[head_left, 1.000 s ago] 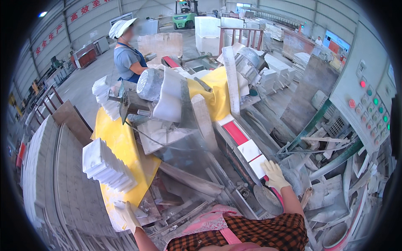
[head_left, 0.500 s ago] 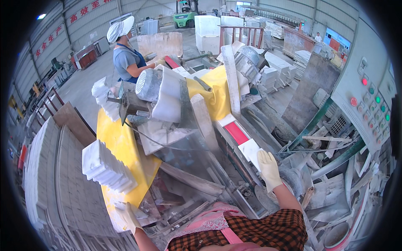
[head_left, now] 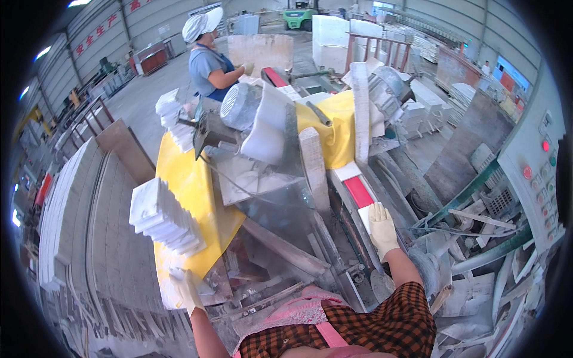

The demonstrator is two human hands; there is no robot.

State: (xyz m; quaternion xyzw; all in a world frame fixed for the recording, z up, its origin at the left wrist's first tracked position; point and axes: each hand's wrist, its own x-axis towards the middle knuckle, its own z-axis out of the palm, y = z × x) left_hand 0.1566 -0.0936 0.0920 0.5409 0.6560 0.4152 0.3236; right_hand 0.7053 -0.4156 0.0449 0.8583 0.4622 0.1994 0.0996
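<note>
My right hand (head_left: pixel 382 230), in a pale glove, lies with fingers stretched out on a white stone tile (head_left: pixel 364 215) and covers much of it. The tile sits on a narrow red belt (head_left: pixel 359 192), with another white tile (head_left: pixel 345 172) farther up, beside the yellow flap (head_left: pixel 337 128). At lower left, my gloved left hand (head_left: pixel 187 291) is at the near end of a yellow sheet (head_left: pixel 179 212). Its fingers stretch out over white pieces there, hard to tell apart from the glove. A leaning stack of white tiles (head_left: pixel 164 215) stands just beyond it.
A motor (head_left: pixel 240 106) and upright slabs stand over the machine ahead. A control panel (head_left: pixel 534 173) is at right, with broken stone scraps below. Tall stacked slabs (head_left: pixel 71 209) line the left. Another person (head_left: pixel 210 65) works across the machine, near a green forklift (head_left: pixel 299 17).
My view has turned slightly left, so the scene sits farther right. My right hand has slid forward over the tile and hides more of it. My left hand stays near the yellow sheet's end.
</note>
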